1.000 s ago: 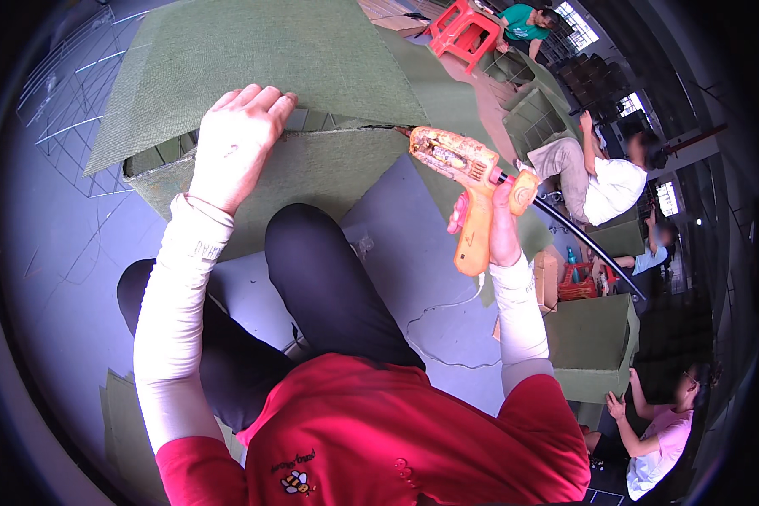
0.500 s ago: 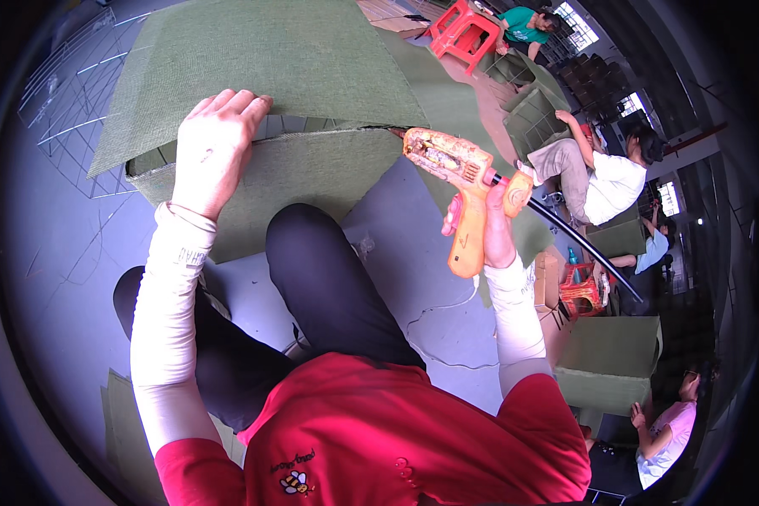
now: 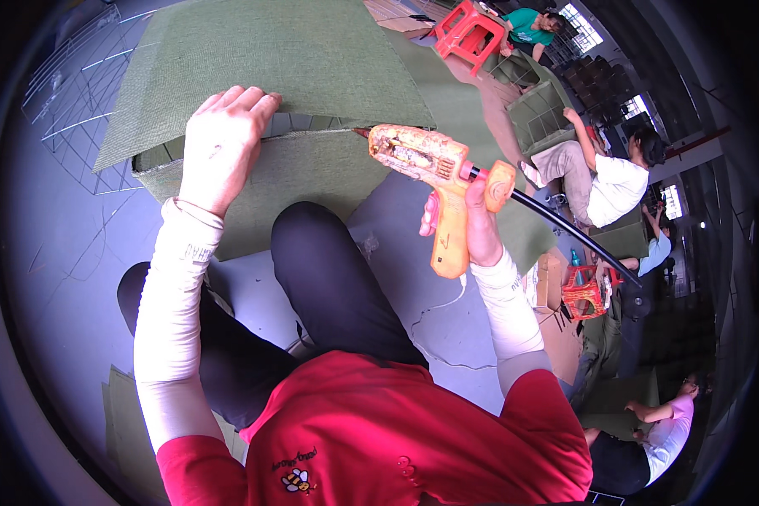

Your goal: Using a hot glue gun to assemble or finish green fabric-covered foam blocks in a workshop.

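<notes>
My left hand [image 3: 221,148] is closed on the edge of a green woven flap [image 3: 261,63], fingers over its top and thumb hidden. Beneath the flap is a green woven front panel [image 3: 304,177], and thin wires show in the gap between them. My right hand [image 3: 482,232] grips an orange hot glue gun [image 3: 449,198], stained and worn along its barrel. A long black glue stick [image 3: 557,218] sticks out of the gun's back. The nozzle points left, at the seam where flap and panel meet, right of my left hand.
Bare wire frames [image 3: 76,101] stand at the far left. A white cord [image 3: 426,316] trails over the floor below the gun. To the right are a red stool [image 3: 471,35], a second, stained red stool [image 3: 584,297] and a cardboard box [image 3: 551,282]. Several people work with green covered pieces.
The glue gun has moved left along the seam with my right hand. My left hand stays on the flap. At lower right, a co-worker's green box has shifted downward.
</notes>
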A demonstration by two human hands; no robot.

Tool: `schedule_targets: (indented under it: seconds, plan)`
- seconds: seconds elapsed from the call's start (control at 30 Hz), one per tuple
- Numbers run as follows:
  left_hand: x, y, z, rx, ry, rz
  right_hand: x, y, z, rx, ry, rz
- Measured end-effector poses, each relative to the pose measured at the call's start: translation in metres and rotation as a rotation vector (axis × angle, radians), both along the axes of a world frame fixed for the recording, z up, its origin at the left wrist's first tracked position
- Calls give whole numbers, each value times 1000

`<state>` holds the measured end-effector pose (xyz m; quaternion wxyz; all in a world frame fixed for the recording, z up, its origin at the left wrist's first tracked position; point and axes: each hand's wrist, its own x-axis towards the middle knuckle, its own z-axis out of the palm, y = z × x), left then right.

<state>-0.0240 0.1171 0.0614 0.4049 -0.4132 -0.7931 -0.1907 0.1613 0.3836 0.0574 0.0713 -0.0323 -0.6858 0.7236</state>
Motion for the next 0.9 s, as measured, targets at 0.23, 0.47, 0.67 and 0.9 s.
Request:
schedule_targets:
  seconds: [0.23, 0.47, 0.67, 0.9]
  plan:
    - [4, -2, 6, -19, -9, 7, -1, -1, 5, 95, -42, -29]
    - [4, -2, 8, -14, -7, 17, -1, -1, 6, 58, -33, -14]
    - [8, 3, 15, -28, -6, 14, -2, -5, 10, 81, -50, 7]
    - [6, -2, 11, -17, -9, 5, -3, -3, 5, 85, -72, -11]
